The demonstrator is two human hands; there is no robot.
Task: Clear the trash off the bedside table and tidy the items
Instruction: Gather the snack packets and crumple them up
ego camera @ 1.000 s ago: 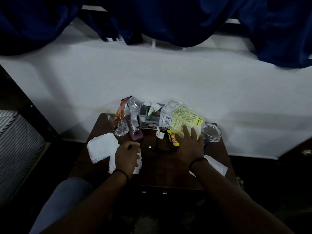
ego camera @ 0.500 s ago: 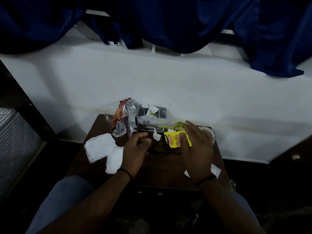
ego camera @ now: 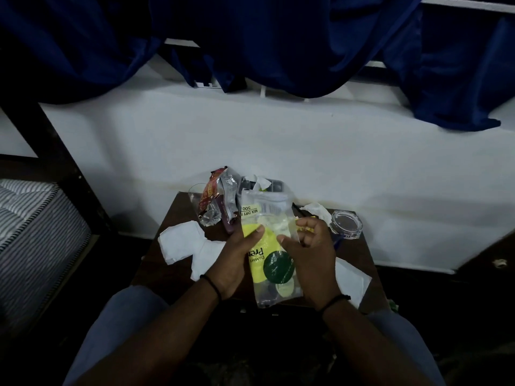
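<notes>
Crinkled clear-and-yellow plastic pouch (ego camera: 269, 246) between left hand (ego camera: 234, 257) and right hand (ego camera: 312, 254).

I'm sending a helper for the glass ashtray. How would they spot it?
On the dark wooden bedside table below the white wall, look at the far right corner. The glass ashtray sits there, beyond the right hand: clear, thick and rigid, unlike the wrappers and tissues.

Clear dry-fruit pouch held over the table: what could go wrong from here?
1. Both hands, left and right, hold the pouch; its lower end hangs free, so any contents could spill.
2. The glass ashtray sits near the table edge; the right arm might knock it.
</notes>
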